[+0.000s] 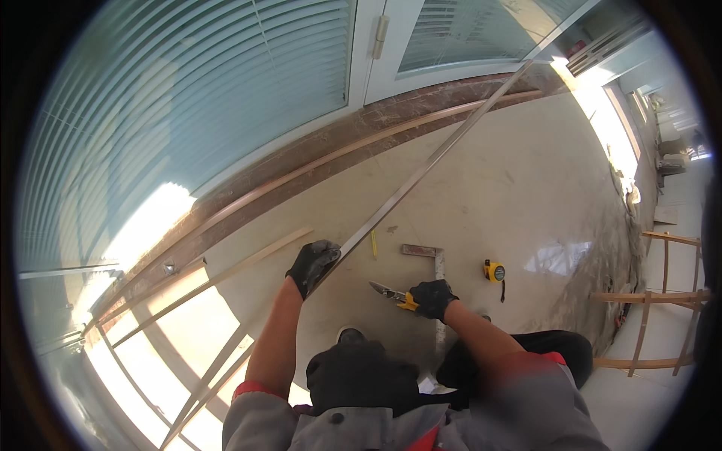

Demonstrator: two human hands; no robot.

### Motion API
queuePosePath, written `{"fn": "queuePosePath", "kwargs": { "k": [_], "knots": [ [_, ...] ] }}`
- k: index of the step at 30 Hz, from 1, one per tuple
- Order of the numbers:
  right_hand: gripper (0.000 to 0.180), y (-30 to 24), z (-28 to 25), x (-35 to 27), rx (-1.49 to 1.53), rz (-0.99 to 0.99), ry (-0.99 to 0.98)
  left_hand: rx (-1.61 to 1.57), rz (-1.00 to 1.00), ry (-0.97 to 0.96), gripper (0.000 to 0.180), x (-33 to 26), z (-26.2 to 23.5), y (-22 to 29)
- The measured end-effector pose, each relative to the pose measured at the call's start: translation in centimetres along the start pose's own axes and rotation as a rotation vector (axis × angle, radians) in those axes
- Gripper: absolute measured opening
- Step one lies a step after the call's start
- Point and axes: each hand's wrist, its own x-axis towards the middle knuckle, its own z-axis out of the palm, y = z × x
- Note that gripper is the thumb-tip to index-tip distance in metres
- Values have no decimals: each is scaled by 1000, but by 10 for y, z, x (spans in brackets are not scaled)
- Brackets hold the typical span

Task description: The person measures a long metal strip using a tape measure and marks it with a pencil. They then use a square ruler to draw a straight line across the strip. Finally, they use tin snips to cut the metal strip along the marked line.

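My left hand, in a black glove, grips a long thin metal strip that runs from the floor near me up and to the right toward the far wall. My right hand, also gloved in black, holds yellow-handled metal snips with the blades pointing left toward the strip's near part. A metal try square lies on the pale floor just behind my right hand. A yellow tape measure sits to its right. A small yellow pencil-like item lies beside the strip.
Several more long strips lie on the floor at the left, along a brown marble skirting under glass walls with blinds. A white door frame stands at top centre. Wooden frames stand at the right. My knee is bent low.
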Motion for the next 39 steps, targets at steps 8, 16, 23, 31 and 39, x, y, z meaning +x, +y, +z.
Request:
{"fn": "queuePosePath", "kwargs": {
  "k": [8,16,23,31,39],
  "knots": [
    [29,58,-24,-16,1656,109,288,494,160,69,19,38,-29,-55],
    [33,1,-60,-12,2022,-51,373,662,363,304,39,-13,37,-8],
    [15,-73,-62,0,1768,-184,279,-38,-2,-214,22,-73,88,5],
    [34,-88,-105,-13,1795,-271,127,-475,-92,-178,16,-91,82,21],
    [58,-49,-93,-9,1751,-313,-332,230,183,-51,19,-91,60,0]
  ]
}}
